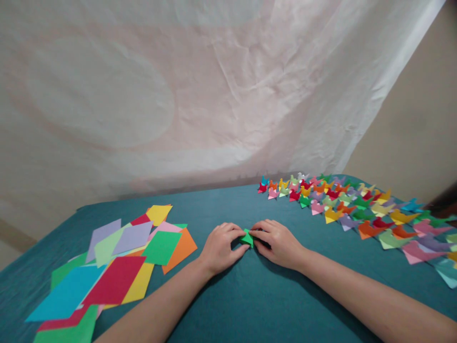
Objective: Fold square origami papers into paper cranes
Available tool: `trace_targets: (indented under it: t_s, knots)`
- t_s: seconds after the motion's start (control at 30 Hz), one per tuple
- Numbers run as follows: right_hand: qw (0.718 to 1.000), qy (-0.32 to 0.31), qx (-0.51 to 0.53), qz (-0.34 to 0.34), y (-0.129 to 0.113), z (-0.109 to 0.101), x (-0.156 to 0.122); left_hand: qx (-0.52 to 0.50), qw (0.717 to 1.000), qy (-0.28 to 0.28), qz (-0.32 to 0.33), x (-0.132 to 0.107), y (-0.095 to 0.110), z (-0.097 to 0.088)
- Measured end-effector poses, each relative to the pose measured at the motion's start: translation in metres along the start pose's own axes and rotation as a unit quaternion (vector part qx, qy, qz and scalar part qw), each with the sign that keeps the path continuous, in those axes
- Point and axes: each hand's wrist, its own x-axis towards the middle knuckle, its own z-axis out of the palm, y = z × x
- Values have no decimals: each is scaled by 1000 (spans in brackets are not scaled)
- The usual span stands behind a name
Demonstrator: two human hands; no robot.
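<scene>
A small piece of folded green paper (246,237) is between my two hands, a little above or on the middle of the table. My left hand (223,245) pinches its left side between thumb and fingers. From the other side, my right hand (274,242) grips its right edge the same way. The fingertips cover part of the paper, so its full shape is hidden.
Loose coloured paper squares (117,281) lie in an overlapping pile on the left. Many small folded paper birds (362,214) stand in rows on the right. A teal cloth (232,305) covers the table, and a pale sheet (200,95) hangs behind it.
</scene>
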Motion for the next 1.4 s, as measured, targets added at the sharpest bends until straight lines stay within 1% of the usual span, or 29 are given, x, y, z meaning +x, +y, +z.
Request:
trace_targets:
  t_s: [0.27, 0.5, 0.7, 0.9, 1.07, 1.2, 1.4]
  knots:
    - [1000, -11, -10, -1, -2, -1, 1, 0, 1000, 2, -3, 0, 0, 1]
    - [1000, 20, -6, -16, -6, 1, 2, -5, 1000, 3, -2, -1, 1, 0]
    - [999, 47, 6, 10, -7, 1, 2, -30, 999, 20, -3, -1, 3, 0]
    - [995, 77, 42, 41, -7, 1, 3, -75, 997, 29, -15, 0, 3, 0]
    - [989, 81, 102, 64, -9, 1, 4, -121, 991, 38, -41, 2, -1, 1]
    - [983, 84, 143, 75, -11, 2, 4, -166, 984, 33, -52, 4, -2, 0]
    - [978, 90, 173, 76, -12, 3, 5, -220, 974, 19, -56, 6, -2, -1]
